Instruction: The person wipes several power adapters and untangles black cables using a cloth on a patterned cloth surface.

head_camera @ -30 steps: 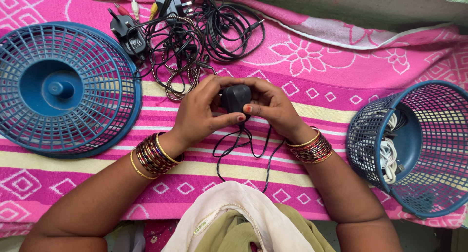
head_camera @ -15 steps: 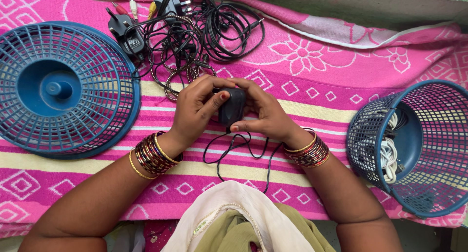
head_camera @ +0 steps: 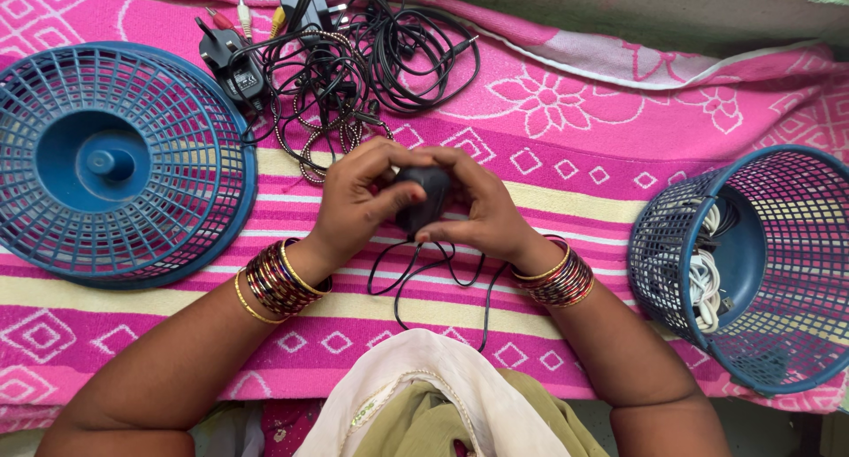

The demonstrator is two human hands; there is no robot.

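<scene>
My left hand (head_camera: 354, 201) and my right hand (head_camera: 482, 205) meet at the middle of the pink patterned cloth and both grip a small black power adapter (head_camera: 426, 196). Fingers cover much of the adapter. Its thin black cord (head_camera: 424, 276) hangs down from it in loose loops onto the cloth, toward me. Both wrists wear stacks of bangles.
A tangle of black cables, plugs and a braided cord (head_camera: 345, 55) lies at the top centre. A blue mesh basket lid (head_camera: 115, 161) rests upside down on the left. On the right, a blue mesh basket (head_camera: 787, 271) lies tipped with white cables (head_camera: 705, 280) inside.
The adapter has been turned between my hands and drawn slightly lower; my fingers have closed further around it. The cord loops have shifted a little on the cloth.
</scene>
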